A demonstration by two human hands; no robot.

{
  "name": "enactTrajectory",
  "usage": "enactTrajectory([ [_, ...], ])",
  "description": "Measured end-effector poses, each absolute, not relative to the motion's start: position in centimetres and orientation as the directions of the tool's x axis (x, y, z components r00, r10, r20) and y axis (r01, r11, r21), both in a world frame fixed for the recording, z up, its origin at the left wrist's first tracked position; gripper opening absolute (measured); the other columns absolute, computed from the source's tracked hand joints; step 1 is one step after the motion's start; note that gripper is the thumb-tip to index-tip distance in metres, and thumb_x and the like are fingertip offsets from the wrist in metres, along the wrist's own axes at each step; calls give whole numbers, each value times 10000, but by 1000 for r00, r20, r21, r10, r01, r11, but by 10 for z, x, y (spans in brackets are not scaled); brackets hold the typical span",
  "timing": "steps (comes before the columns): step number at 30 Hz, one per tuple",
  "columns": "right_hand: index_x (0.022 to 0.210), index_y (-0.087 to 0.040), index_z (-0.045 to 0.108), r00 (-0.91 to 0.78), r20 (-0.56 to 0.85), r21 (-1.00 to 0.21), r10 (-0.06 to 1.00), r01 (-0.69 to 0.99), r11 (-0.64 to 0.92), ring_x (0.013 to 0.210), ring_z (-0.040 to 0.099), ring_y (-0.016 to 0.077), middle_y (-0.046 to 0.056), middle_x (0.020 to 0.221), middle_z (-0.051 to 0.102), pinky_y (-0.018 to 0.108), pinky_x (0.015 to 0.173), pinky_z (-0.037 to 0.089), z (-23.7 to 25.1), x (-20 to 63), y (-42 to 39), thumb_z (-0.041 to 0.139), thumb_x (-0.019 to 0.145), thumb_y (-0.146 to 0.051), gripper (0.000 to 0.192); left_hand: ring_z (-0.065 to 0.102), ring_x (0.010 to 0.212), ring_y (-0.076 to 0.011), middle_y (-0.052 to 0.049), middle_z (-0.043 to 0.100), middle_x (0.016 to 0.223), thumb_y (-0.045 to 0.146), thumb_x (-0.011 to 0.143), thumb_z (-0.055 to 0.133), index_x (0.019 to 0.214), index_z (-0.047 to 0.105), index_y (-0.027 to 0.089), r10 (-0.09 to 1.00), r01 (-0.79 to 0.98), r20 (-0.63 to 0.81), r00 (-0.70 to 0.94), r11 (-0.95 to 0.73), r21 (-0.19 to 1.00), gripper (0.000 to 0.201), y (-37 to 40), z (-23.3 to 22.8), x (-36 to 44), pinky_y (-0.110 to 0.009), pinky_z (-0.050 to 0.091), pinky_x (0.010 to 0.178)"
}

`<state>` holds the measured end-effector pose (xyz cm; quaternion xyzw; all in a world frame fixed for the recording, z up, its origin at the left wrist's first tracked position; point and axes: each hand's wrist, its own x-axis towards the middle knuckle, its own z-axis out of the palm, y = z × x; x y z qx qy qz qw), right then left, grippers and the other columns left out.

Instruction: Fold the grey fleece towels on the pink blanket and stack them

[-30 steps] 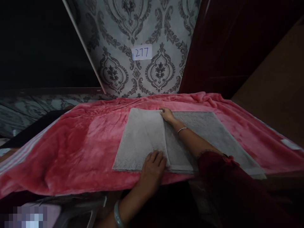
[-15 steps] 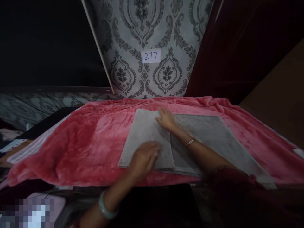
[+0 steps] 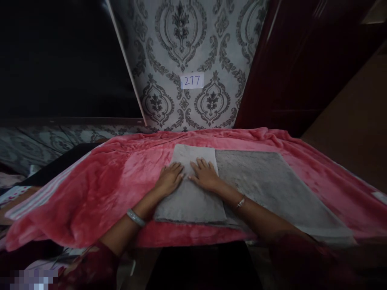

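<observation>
A grey cloth [image 3: 256, 173] lies on a pink plush blanket [image 3: 105, 193], with its left portion folded over into a lighter flap [image 3: 193, 205]. My left hand [image 3: 169, 178] rests flat on the left side of that flap, fingers pointing away from me. Close to the flap's right edge, my right hand [image 3: 204, 174] is also laid flat, its fingers spread. Both palms press on the fabric without gripping it. To the right of the flap the grey cloth stretches out in a single flat piece, partly covered by my right forearm.
Behind the blanket rises a patterned wall with a paper label [image 3: 192, 80] reading 277. A large dark screen [image 3: 66, 60] stands at the back left, a dark red glossy panel [image 3: 281, 72] at the back right. Striped fabric [image 3: 45, 185] shows under the blanket's left edge.
My left hand has moved from the flap's near part up to its left side and opened flat. The right hand has shifted slightly nearer to me. The view has tilted a little upward.
</observation>
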<state>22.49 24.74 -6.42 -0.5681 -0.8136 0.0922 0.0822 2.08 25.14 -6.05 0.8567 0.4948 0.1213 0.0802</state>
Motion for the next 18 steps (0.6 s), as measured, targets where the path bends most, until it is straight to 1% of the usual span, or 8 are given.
enactTrajectory([
  [1, 1599, -229, 286, -410, 36, -259, 911, 877, 405, 1533, 48, 339, 142, 1657, 137, 591, 1202, 72, -63, 225, 240, 445, 998, -581, 715, 306, 1496, -275, -154, 398, 1581, 352, 1029, 299, 1495, 449, 169, 839, 790, 142, 526, -544, 283, 523, 262, -55, 20, -580, 231, 1195],
  [3, 1590, -298, 302, -594, 63, -284, 802, 760, 585, 1537, 28, 316, 85, 1660, 156, 596, 1207, 35, -63, 225, 223, 454, 992, -600, 687, 274, 1511, -248, -120, 393, 1590, 342, 1034, 282, 1503, 445, 208, 768, 710, 153, 622, -636, 303, 514, 286, -47, 21, -557, 191, 1215],
  [5, 1583, -354, 296, -726, 75, -308, 684, 635, 708, 1541, 30, 276, 31, 1659, 173, 570, 1218, -9, -67, 225, 208, 439, 997, -618, 659, 246, 1521, -258, -97, 394, 1592, 358, 1030, 323, 1491, 466, 250, 715, 670, 117, 689, -691, 272, 494, 312, -46, 27, -578, 140, 1220],
  [6, 1583, -368, 287, -753, 77, -319, 654, 603, 731, 1542, 30, 258, 14, 1659, 171, 555, 1222, -27, -69, 226, 204, 427, 1002, -621, 649, 240, 1522, -271, -90, 388, 1595, 374, 1026, 349, 1486, 472, 269, 705, 671, 94, 703, -702, 241, 487, 325, -47, 31, -595, 123, 1216],
  [9, 1592, -354, 260, -762, 73, -346, 643, 586, 733, 1542, 1, 248, 4, 1667, 120, 551, 1220, -61, -75, 226, 198, 421, 1005, -625, 666, 220, 1526, -302, -78, 314, 1631, 446, 1020, 383, 1517, 420, 300, 710, 700, 27, 704, -700, 142, 520, 354, -56, 43, -612, 118, 1209],
  [12, 1596, -325, 258, -770, 72, -372, 633, 569, 734, 1541, -19, 258, 10, 1671, 102, 570, 1216, -60, -76, 227, 200, 429, 1000, -634, 693, 198, 1532, -303, -72, 254, 1653, 506, 1027, 336, 1559, 342, 307, 722, 720, -13, 692, -688, 85, 568, 373, -62, 51, -585, 112, 1219],
  [15, 1598, -332, 246, -772, 82, -395, 631, 556, 731, 1540, -28, 254, -1, 1672, 105, 569, 1218, -63, -76, 229, 202, 420, 1003, -636, 690, 199, 1532, -292, -61, 255, 1654, 525, 1030, 306, 1570, 318, 313, 727, 727, -32, 686, -682, 74, 581, 389, -63, 53, -567, 103, 1225],
  [18, 1600, -334, 235, -771, 91, -402, 631, 551, 731, 1540, -33, 252, 3, 1671, 115, 572, 1216, -65, -77, 229, 203, 421, 1006, -629, 690, 219, 1528, -277, -39, 286, 1645, 527, 1029, 302, 1567, 318, 335, 732, 732, -45, 680, -674, 101, 572, 405, -63, 56, -548, 133, 1227],
])
